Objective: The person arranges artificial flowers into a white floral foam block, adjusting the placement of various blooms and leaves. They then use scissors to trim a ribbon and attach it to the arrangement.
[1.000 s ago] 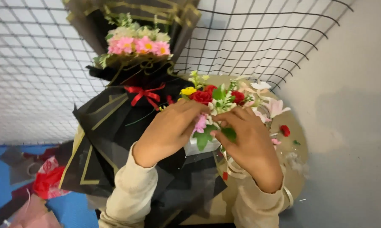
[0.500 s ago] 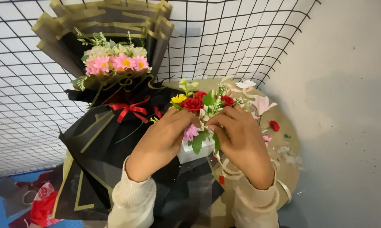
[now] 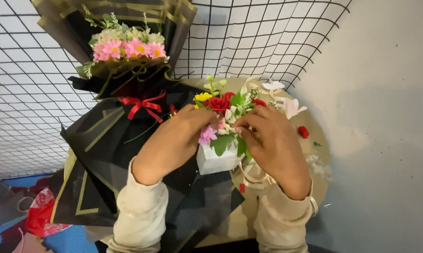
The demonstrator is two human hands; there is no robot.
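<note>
My left hand (image 3: pixel 171 143) and my right hand (image 3: pixel 272 140) both reach into a small flower arrangement (image 3: pixel 223 112) of red, yellow and pink blooms with green leaves, set in a white block (image 3: pixel 216 161). Fingers of each hand pinch among the stems at the top of the block. The block rests on a round tan tabletop (image 3: pixel 314 154). Black wrapping paper with gold lines (image 3: pixel 103 154) lies under my left forearm.
A finished bouquet of pink daisies (image 3: pixel 127 47) in black and gold paper with a red ribbon (image 3: pixel 143 104) leans on a black wire grid (image 3: pixel 29 93). Loose red petals (image 3: pixel 304 131) and cream ribbon (image 3: pixel 253 175) lie on the tabletop. A grey wall (image 3: pixel 385 117) stands right.
The view has shifted down and left slightly, so the bouquet sits higher in frame. Both hands stay on the arrangement, fingers working a little among the stems.
</note>
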